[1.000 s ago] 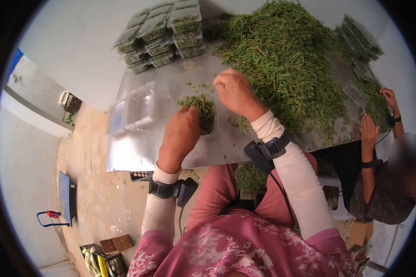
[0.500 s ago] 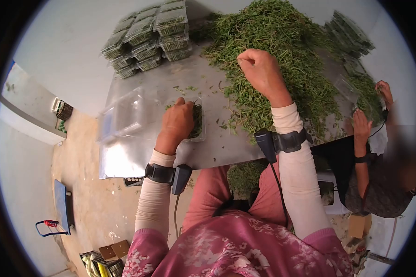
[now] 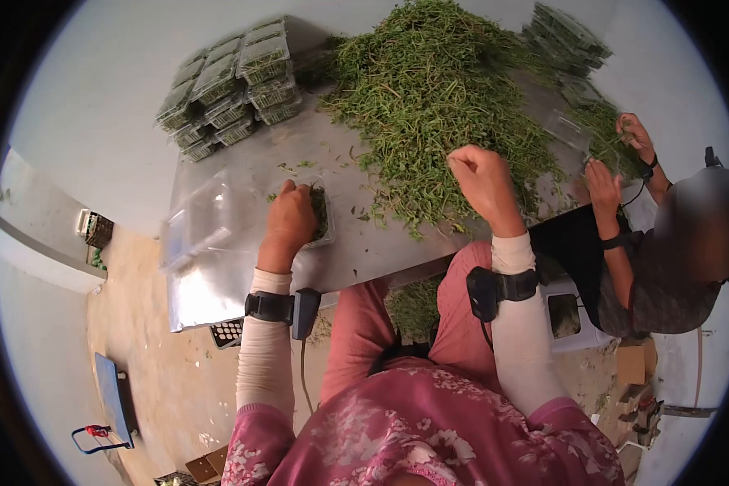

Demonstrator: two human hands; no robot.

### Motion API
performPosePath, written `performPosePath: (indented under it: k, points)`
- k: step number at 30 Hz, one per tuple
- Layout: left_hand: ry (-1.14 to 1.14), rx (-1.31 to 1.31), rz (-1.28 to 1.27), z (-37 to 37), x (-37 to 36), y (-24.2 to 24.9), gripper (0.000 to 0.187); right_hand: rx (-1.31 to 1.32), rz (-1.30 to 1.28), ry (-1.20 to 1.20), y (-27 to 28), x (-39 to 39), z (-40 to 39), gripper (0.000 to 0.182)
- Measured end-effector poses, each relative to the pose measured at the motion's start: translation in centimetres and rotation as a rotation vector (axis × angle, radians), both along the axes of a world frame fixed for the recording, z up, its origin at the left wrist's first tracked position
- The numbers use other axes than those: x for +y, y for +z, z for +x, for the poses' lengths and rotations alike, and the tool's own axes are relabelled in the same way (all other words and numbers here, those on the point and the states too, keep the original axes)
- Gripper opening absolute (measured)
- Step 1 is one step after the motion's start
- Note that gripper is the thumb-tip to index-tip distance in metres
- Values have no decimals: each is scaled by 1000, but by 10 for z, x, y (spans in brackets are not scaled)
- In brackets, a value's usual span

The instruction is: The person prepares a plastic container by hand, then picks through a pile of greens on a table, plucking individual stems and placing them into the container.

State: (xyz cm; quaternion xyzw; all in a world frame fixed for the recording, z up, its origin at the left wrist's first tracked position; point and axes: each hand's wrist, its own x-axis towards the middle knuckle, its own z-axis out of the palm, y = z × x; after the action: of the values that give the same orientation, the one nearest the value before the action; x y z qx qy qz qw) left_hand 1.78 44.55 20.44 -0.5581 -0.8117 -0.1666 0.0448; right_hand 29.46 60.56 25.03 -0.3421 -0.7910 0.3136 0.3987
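A large heap of green leafy stems covers the middle of the metal table. Over its lower right part is my right hand, fingers pinched together; whatever they hold is too small to make out. My left hand rests in a clear plastic box with greens in it, its fingers curled down on them and the tips hidden. Left of that box lie empty clear plastic boxes with lids.
Filled clear boxes are stacked at the back left, more at the back right. A co-worker on the right has both hands over greens. A blue trolley stands on the floor at left.
My right hand has come down and nearer to me over the heap's lower edge. My left hand stays at the box. The whole view has shifted slightly.
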Motion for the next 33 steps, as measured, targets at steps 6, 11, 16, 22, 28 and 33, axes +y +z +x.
performPosePath:
  k: [6, 11, 16, 22, 28, 33]
  points:
    - [31, 39, 91, 3, -8, 21, 10, -49, -55, -108, -24, -7, 43, 11]
    - [0, 8, 368, 71, -11, 59, 11, -141, -20, -74, -34, -13, 62, 10]
    - [-194, -170, 196, 132, 7, 26, 21, -293, 22, 5, -37, -16, 62, 14]
    - [-189, -209, 78, 143, 23, -8, 20, -400, 49, 74, -37, -17, 64, 14]
    - [-79, -247, 219, 135, 28, -28, 7, -616, 95, 64, -37, -13, 52, 9]
    - [-36, -330, 373, 131, 30, -28, 4, -621, 102, 95, -37, -12, 44, 9]
